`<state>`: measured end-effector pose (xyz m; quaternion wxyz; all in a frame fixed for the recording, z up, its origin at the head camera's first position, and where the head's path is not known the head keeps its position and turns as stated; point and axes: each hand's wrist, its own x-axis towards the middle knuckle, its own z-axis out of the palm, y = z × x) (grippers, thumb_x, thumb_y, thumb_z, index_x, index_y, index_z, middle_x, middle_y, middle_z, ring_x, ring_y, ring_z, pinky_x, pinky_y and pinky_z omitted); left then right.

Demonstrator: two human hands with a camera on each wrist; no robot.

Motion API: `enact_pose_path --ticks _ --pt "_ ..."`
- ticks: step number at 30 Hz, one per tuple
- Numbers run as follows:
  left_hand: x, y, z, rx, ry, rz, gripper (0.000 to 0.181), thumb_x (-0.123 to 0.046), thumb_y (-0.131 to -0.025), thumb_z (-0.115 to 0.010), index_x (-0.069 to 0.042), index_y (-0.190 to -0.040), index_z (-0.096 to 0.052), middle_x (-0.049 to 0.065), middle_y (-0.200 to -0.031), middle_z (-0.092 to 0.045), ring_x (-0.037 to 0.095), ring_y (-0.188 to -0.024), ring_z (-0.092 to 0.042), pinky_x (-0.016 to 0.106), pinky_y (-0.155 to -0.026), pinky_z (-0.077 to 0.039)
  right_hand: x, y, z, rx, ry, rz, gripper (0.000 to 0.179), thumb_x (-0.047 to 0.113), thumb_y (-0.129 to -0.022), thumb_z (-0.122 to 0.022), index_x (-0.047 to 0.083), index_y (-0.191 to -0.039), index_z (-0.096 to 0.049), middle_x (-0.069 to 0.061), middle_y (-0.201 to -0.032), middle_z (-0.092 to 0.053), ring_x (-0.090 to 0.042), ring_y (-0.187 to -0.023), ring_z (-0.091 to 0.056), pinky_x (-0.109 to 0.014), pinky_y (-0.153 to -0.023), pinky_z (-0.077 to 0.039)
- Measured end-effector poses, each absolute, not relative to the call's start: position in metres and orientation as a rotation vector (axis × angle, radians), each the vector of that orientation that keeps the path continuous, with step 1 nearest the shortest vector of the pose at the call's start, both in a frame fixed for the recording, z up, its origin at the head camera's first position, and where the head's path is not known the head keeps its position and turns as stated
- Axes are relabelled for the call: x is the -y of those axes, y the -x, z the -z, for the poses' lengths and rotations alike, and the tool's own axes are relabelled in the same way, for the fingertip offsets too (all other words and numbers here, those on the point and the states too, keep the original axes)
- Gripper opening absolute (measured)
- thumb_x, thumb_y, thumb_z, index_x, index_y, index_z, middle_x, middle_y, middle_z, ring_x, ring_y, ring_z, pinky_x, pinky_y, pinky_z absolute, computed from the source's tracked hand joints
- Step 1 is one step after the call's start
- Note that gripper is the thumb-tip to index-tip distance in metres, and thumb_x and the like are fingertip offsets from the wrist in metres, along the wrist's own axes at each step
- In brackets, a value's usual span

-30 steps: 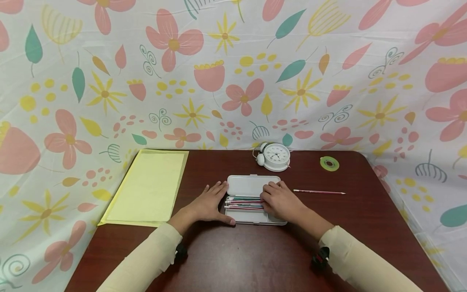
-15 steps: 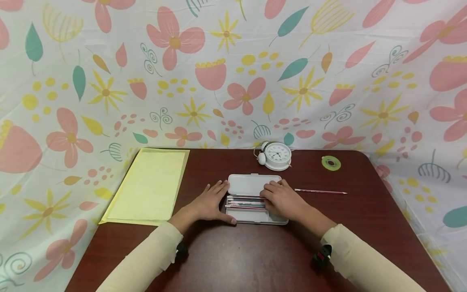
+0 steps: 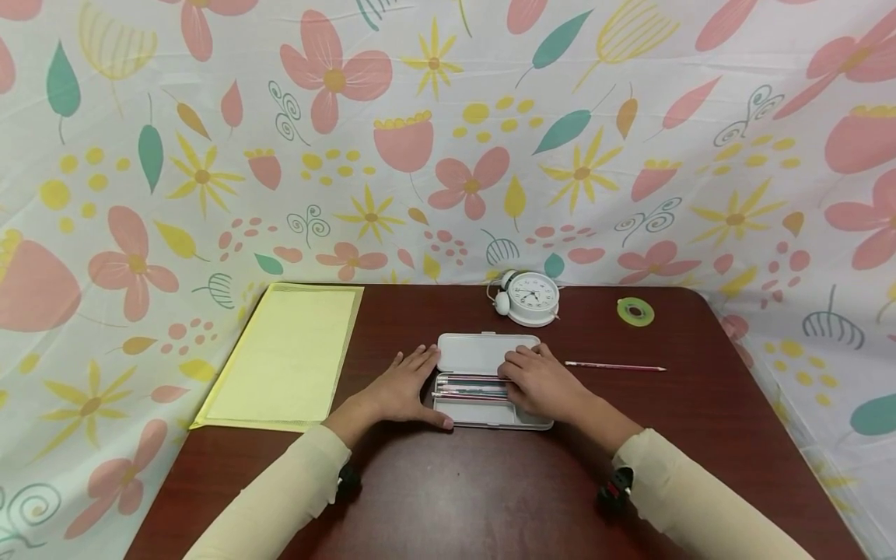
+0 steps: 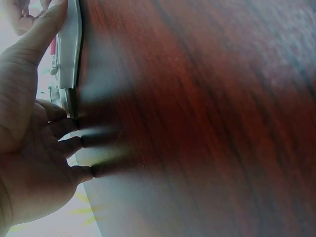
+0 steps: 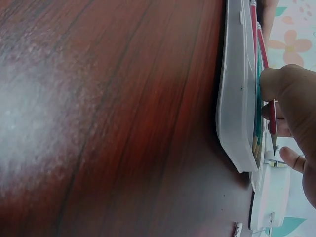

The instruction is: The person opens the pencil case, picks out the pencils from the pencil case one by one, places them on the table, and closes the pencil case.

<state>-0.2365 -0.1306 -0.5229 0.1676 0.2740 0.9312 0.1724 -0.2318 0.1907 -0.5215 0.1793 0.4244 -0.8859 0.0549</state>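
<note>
A white pencil case (image 3: 476, 414) lies with its lid (image 3: 476, 355) folded back, away from the person. Several red and teal pencils (image 3: 469, 387) lie lengthwise in its tray. My left hand (image 3: 400, 393) rests at the case's left end, fingers spread, thumb along the near corner; in the left wrist view its fingertips meet the tabletop. Over the tray's right part, my right hand (image 3: 540, 383) pinches a red pencil (image 5: 273, 118) between thumb and fingers, its sharpened tip pointing right. The curled fingers hide the right ends of the pencils in the head view.
To the right of the case lies a single red pencil (image 3: 616, 366). A white alarm clock (image 3: 530, 299) stands behind the case, and a green tape roll (image 3: 635, 312) is at the back right. A yellow padded envelope (image 3: 283, 358) covers the left part of the brown table (image 3: 448, 498).
The pencils in the tray have shifted slightly, with a red one now lying at the back where a teal one showed. Both hands have stayed nearly in place.
</note>
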Motion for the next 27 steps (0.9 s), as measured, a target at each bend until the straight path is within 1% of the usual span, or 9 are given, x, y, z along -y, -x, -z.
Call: enact_pose_path --ticks 8,12,15,21,27 --pt "0.131 0.236 0.523 -2.656 -0.771 -0.495 0.140 -0.081 -0.080 -0.084 -0.010 -0.179 -0.016 0.009 -0.187 -0.016 0.030 -0.176 -0.011 0.062 -0.140 -0.013 -0.174 0.234 0.519 2.547 -1.167 -0.160 0.004 0.018 -0.098 -0.080 0.018 -0.100 -0.076 0.003 -0.094 -0.064 -0.020 -0.091 -0.060 -0.047 -0.082 -0.049" --pt "0.131 0.236 0.523 -2.661 -0.773 -0.489 0.139 -0.082 -0.080 -0.083 -0.011 -0.179 -0.016 0.009 -0.187 -0.016 0.030 -0.176 -0.011 0.062 -0.140 -0.014 -0.165 0.236 0.519 2.571 -1.145 -0.144 0.005 0.023 -0.100 -0.081 0.021 -0.102 -0.077 0.004 -0.096 -0.066 -0.019 -0.094 -0.063 -0.047 -0.082 -0.052" --pt "0.131 0.236 0.523 -2.660 -0.772 -0.486 0.139 -0.082 -0.080 -0.083 -0.011 -0.179 -0.016 0.008 -0.188 -0.016 0.029 -0.176 -0.011 0.062 -0.140 -0.013 -0.158 0.237 0.518 2.583 -1.145 -0.154 0.005 0.024 -0.102 -0.081 0.022 -0.104 -0.078 0.005 -0.098 -0.067 -0.018 -0.095 -0.064 -0.046 -0.084 -0.053" --pt "0.130 0.236 0.522 -2.657 -0.771 -0.495 0.139 -0.082 -0.080 -0.083 -0.011 -0.179 -0.016 0.009 -0.187 -0.015 0.030 -0.176 -0.011 0.062 -0.140 -0.013 -0.149 0.238 0.518 2.598 -1.142 -0.178 0.005 0.025 -0.102 -0.082 0.023 -0.106 -0.079 0.005 -0.098 -0.066 -0.018 -0.097 -0.064 -0.049 -0.086 -0.054" --pt "0.130 0.236 0.523 -2.660 -0.776 -0.478 0.139 -0.083 -0.080 -0.082 -0.011 -0.179 -0.016 0.009 -0.188 -0.015 0.030 -0.176 -0.011 0.063 -0.140 -0.013 -0.144 0.238 0.518 2.629 -1.144 -0.199 0.004 0.026 -0.105 -0.079 0.024 -0.107 -0.080 0.006 -0.100 -0.067 -0.019 -0.098 -0.064 -0.049 -0.089 -0.054"
